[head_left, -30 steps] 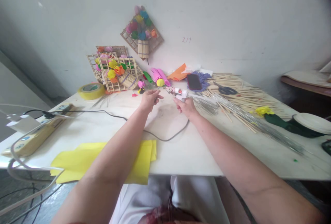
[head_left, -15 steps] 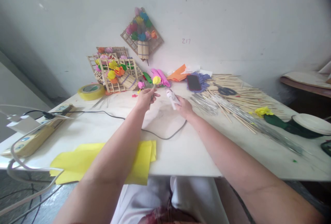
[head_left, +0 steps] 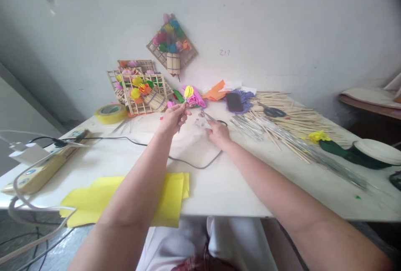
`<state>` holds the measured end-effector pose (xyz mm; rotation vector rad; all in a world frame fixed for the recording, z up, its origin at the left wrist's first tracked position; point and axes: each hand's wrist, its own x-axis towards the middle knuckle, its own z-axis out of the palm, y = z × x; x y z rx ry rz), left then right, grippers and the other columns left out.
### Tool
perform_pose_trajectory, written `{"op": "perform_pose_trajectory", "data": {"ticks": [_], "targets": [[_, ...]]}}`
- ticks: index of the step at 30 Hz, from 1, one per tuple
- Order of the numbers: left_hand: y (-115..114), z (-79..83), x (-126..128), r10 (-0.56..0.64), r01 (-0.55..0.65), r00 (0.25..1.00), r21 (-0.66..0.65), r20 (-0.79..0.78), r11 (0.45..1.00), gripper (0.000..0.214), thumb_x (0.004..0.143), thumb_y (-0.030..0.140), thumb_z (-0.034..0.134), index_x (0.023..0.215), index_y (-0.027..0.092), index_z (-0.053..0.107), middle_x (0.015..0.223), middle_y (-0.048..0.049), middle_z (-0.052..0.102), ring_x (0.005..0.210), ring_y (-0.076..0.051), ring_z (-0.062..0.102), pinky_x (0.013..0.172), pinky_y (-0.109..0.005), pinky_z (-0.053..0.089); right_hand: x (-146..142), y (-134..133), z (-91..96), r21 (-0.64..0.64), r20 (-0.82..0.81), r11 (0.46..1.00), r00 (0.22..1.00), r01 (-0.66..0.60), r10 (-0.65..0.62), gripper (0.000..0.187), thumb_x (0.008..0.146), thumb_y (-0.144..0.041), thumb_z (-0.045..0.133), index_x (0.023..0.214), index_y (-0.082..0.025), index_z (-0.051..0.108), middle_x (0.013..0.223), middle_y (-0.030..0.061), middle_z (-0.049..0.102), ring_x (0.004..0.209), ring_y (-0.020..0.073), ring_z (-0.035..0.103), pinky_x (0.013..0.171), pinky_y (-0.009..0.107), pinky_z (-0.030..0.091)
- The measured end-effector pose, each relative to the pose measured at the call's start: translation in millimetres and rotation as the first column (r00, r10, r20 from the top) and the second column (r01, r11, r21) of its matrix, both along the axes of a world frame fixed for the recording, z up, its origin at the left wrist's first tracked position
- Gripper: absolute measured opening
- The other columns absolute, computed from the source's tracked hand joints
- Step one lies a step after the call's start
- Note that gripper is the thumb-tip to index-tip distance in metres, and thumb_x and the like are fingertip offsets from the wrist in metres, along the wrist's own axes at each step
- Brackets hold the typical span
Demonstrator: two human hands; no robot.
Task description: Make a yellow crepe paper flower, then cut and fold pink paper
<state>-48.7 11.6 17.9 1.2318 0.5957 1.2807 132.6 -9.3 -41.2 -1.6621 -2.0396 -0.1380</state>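
My left hand (head_left: 176, 118) is closed round the thin stem of a yellow paper flower (head_left: 188, 91), which points up and away from me. The stem's lower end comes out below the fingers. To its right, my right hand (head_left: 219, 133) is low over the table with its fingers apart. By its fingertips lies a white glue gun (head_left: 201, 121) with small reddish marks, partly blurred. A black cord (head_left: 200, 167) loops across the table and shows again just above the right hand. Pink paper pieces (head_left: 194, 98) lie behind the flower.
Yellow paper (head_left: 169, 200) lies under my left forearm. On the left are a power strip (head_left: 46, 162), a tape roll (head_left: 110, 114) and lattice frames with paper flowers (head_left: 144, 91). To the right are a phone (head_left: 234, 102), scissors (head_left: 272, 111), wooden sticks (head_left: 300, 116) and silvery wires (head_left: 332, 166).
My right hand has moved slightly left and lowered the glue gun to the table, its fingers loosening. The cord now shows above that hand. My left hand shifted slightly left, still holding the flower.
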Motion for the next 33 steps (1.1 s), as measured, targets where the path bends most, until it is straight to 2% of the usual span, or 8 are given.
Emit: {"op": "perform_pose_trajectory", "data": {"ticks": [6,11,15,19,24,26,28,33], "targets": [[3.5,-8.2,3.3,0.023,-0.023,0.999,0.004,-0.041,1.0,0.023,0.071,0.031,0.061,0.08,0.011,0.055,0.058,-0.0015,0.058,0.034,-0.001,0.035,0.03,-0.014,0.017,-12.9,6.7,5.5,-0.007,0.113,0.992,0.986,-0.126,0.126,0.036,0.082,-0.021,0.04,0.116,-0.012,0.051,0.101,0.0119,0.059,0.096,0.0222,0.051,0.083,0.032,0.038],[3.7,-12.4,5.8,0.009,-0.009,0.998,-0.009,-0.069,1.0,0.023,0.07,0.031,0.062,0.079,0.011,0.055,0.056,-0.0014,0.058,0.033,-0.001,0.036,0.03,-0.014,0.018,-26.4,8.5,8.8,-0.037,0.172,0.991,0.976,-0.128,0.133,0.035,0.082,-0.015,0.038,0.113,-0.011,0.052,0.102,0.0134,0.057,0.094,0.0228,0.049,0.081,0.034,0.037],[0.5,-12.6,8.4,0.003,-0.005,0.993,-0.013,-0.116,1.0,0.026,0.069,0.034,0.063,0.078,0.011,0.055,0.056,-0.0015,0.059,0.033,-0.001,0.037,0.03,-0.014,0.019,-27.2,4.4,9.3,-0.012,0.182,0.99,0.973,-0.143,0.142,0.03,0.08,-0.02,0.043,0.105,-0.013,0.059,0.101,0.014,0.057,0.099,0.0255,0.044,0.084,0.037,0.033],[-2.0,-13.0,10.9,-0.024,0.025,0.99,0.004,-0.137,1.0,0.027,0.067,0.034,0.065,0.076,0.01,0.055,0.056,-0.0016,0.059,0.032,-0.001,0.036,0.03,-0.015,0.018,-20.0,1.9,8.8,0.068,0.073,0.992,0.992,-0.104,0.099,0.03,0.079,-0.025,0.044,0.103,-0.018,0.061,0.104,0.0112,0.057,0.101,0.0254,0.044,0.085,0.038,0.031],[-1.8,-16.4,14.0,-0.036,0.04,0.981,0.016,-0.191,0.999,0.028,0.066,0.035,0.065,0.076,0.01,0.056,0.055,-0.002,0.059,0.032,-0.002,0.036,0.03,-0.016,0.018,-6.8,5.9,10.6,0.111,-0.246,0.993,0.968,-0.031,0.058,0.029,0.08,-0.029,0.044,0.098,-0.018,0.064,0.097,0.008,0.062,0.094,0.0207,0.051,0.083,0.033,0.035],[-2.0,-17.6,15.5,-0.029,0.034,0.973,0.015,-0.228,0.999,0.028,0.066,0.035,0.065,0.076,0.01,0.057,0.056,-0.0026,0.06,0.032,-0.002,0.036,0.031,-0.016,0.018,-1.2,8.4,12.6,0.111,-0.414,0.993,0.906,-0.043,0.085,0.029,0.079,-0.031,0.045,0.096,-0.018,0.064,0.094,0.0062,0.063,0.089,0.0178,0.054,0.082,0.03,0.037],[-2.5,-18.5,17.1,-0.033,0.037,0.963,0.012,-0.269,0.999,0.028,0.066,0.036,0.065,0.075,0.01,0.058,0.057,-0.0034,0.061,0.033,-0.002,0.037,0.031,-0.016,0.018,3.5,10.1,15.5,0.105,-0.603,0.992,0.789,-0.069,0.119,0.032,0.078,-0.037,0.047,0.098,-0.018,0.063,0.094,0.0051,0.064,0.085,0.0159,0.056,0.081,0.029,0.04],[-3.9,-20.7,20.9,-0.05,0.063,0.925,0.021,-0.378,0.998,0.028,0.065,0.037,0.066,0.071,0.011,0.058,0.057,-0.0038,0.061,0.034,-0.002,0.038,0.033,-0.016,0.02,8.7,9.5,26.4,0.083,-0.918,0.972,0.363,-0.22,0.161,0.051,0.066,-0.049,0.058,0.104,-0.015,0.057,0.095,0.0055,0.064,0.086,0.0144,0.058,0.076,0.027,0.045]]}}
